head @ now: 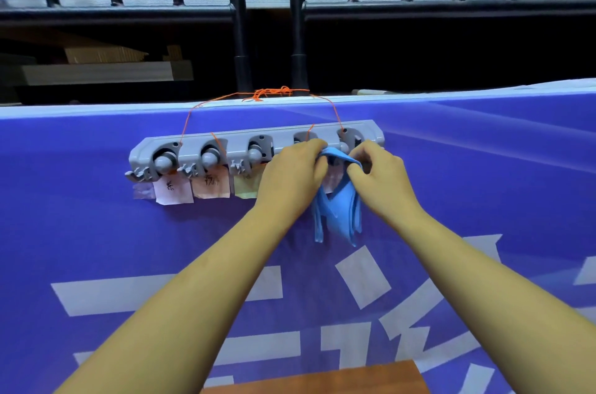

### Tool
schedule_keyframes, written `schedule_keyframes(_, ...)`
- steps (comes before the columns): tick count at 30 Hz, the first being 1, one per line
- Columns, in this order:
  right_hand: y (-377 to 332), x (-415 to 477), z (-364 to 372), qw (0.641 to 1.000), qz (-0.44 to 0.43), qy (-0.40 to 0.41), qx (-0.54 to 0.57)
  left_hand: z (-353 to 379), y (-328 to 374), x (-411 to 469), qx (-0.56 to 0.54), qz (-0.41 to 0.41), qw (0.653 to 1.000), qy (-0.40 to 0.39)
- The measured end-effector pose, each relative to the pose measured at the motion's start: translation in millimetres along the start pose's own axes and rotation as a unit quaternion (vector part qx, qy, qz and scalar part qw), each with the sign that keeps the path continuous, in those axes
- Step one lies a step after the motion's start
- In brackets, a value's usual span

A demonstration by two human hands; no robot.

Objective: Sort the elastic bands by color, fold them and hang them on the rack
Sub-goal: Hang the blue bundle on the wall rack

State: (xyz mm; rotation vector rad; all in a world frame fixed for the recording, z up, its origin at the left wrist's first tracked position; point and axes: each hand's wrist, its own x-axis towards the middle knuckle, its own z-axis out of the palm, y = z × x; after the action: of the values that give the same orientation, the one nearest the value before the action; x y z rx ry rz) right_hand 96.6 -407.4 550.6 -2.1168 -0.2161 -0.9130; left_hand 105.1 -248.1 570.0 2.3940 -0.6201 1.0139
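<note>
Elastic band (337, 210) of light blue, flat and ribbon-like, is doubled over so that several strands hang down in a loose bunch, their looped ends dangling in front of the cloth behind. Whether it is one band folded or a few together cannot be told. Its top stretches in a short arc between the two hands, right at the front of the rack, near the fourth and fifth holders from the left.

The left hand (292, 176) pinches the top of the band from the left, its grip closed on the blue strip with the fingers curled. The right hand (379, 179) does the same from the right, thumb and fingers closed on the other end of the arc.

The rack (193, 143) is a grey plastic bar with a row of round holders and small hooks below. Under the three left holders hang paper labels: a white label (172, 190), an orange label (211, 184) and a yellow-green label (246, 185), the first two with handwritten marks. An orange string (274, 91) ties the rack to a black railing (238, 23) above. Behind the rack lies a blue banner (96, 232) with large white characters. A brown wooden table (322, 377) edge shows at the bottom.
</note>
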Motion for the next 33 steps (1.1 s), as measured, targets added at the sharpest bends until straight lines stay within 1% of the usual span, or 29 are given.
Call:
schedule_keyframes(2, 2, 1, -2, 1.000, -0.005, -0.004, 0.004, 1, 1, 0, -0.023, 0.007, 1.000, -0.002)
schedule_keyframes(7, 5, -1, 0, 0.999, -0.010, -0.035, 0.029, 7, -5, 0, -0.021, 0.011, 0.999, -0.033)
schedule_keyframes(9, 7, -4, 0, 0.998, -0.008, -0.046, 0.045, 9, -7, -1, -0.038, 0.017, 0.998, -0.044)
schedule_keyframes(12, 7, -6, -1, 0.998, -0.006, -0.042, 0.052, 12, -8, -3, -0.093, 0.022, 0.995, -0.013)
schedule_keyframes(15, 5, -5, -2, 0.998, -0.013, -0.021, 0.049, 12, -3, -5, -0.155, -0.006, 0.987, 0.033)
schedule_keyframes(17, 5, -5, 0, 0.998, -0.013, -0.021, 0.049, 14, 0, -5, -0.147, -0.005, 0.988, 0.043)
schedule_keyframes(20, 9, -6, 3, 0.998, -0.006, -0.038, 0.054, 16, -3, -6, -0.152, 0.004, 0.988, 0.030)
schedule_keyframes(25, 17, -7, 5, 0.987, 0.012, -0.041, 0.152, 20, -10, -9, -0.159, 0.022, 0.987, 0.026)
schedule_keyframes(29, 18, -6, 4, 0.983, -0.010, -0.026, 0.183, 21, -8, -10, -0.179, 0.011, 0.983, 0.031)
schedule_keyframes(33, 13, -5, 4, 0.978, -0.010, -0.020, 0.208, 22, -7, -14, -0.214, 0.018, 0.976, 0.026)
